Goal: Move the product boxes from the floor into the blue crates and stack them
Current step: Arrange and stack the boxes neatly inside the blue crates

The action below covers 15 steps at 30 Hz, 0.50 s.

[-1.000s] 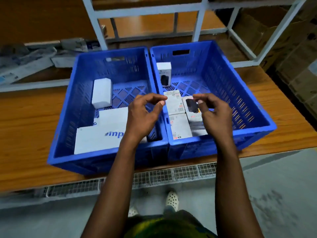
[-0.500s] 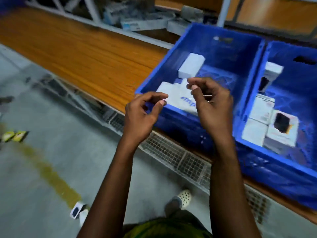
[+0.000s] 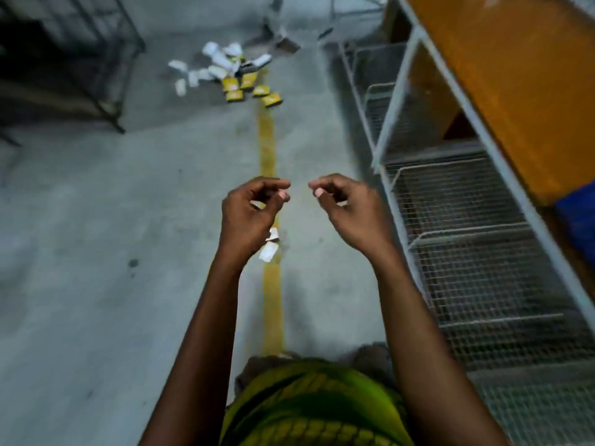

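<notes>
Hands: left hand and right hand empty, fingers loosely curled | product boxes heaped far beyond, along yellow floor line | blue crate right of line

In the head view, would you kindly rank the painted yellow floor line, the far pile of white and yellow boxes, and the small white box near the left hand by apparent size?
1. Painted yellow floor line
2. Far pile of white and yellow boxes, though distance shrinks it
3. Small white box, partly hidden by the left hand

No text can be read; the yellow and white boxes on the floor are too blurred.
</notes>
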Each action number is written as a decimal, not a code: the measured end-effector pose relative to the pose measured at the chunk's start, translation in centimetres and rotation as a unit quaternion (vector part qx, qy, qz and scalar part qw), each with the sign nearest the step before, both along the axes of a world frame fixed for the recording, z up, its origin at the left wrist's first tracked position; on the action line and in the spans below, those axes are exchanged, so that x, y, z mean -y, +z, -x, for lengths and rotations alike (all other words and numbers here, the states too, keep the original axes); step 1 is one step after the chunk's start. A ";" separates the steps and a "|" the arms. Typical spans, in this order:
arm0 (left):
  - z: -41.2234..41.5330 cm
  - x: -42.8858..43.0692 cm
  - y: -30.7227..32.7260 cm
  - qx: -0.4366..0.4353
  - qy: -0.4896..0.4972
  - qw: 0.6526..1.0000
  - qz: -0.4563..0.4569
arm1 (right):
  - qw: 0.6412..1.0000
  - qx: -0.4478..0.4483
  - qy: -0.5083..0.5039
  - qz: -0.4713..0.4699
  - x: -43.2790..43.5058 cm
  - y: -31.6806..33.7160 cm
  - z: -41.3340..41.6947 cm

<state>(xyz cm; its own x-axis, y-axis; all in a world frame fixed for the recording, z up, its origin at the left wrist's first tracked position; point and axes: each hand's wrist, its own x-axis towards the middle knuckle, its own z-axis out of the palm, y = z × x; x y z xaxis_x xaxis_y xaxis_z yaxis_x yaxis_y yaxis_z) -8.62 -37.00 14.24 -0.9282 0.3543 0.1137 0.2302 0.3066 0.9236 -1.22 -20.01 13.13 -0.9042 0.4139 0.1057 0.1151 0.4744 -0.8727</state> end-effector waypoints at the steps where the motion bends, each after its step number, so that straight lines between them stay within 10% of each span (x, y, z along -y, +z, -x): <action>1: 0.2 2.7 -0.8 0.019 0.021 1.000 0.006 | 0.999 0.031 0.031 -0.010 2.4 -1.3 1.1; 15: 4.1 14.5 -8.0 0.109 0.126 0.986 -0.010 | 0.966 0.166 0.196 -0.021 14.5 -7.2 12.7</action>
<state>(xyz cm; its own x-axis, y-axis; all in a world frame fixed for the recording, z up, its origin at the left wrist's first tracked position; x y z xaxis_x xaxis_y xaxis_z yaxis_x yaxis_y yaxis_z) -12.67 -51.48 6.26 -0.9898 0.1081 -0.0933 -0.0556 0.3096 0.9492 -13.93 -34.54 5.90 -0.9776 0.0335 -0.2078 0.1892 0.5729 -0.7975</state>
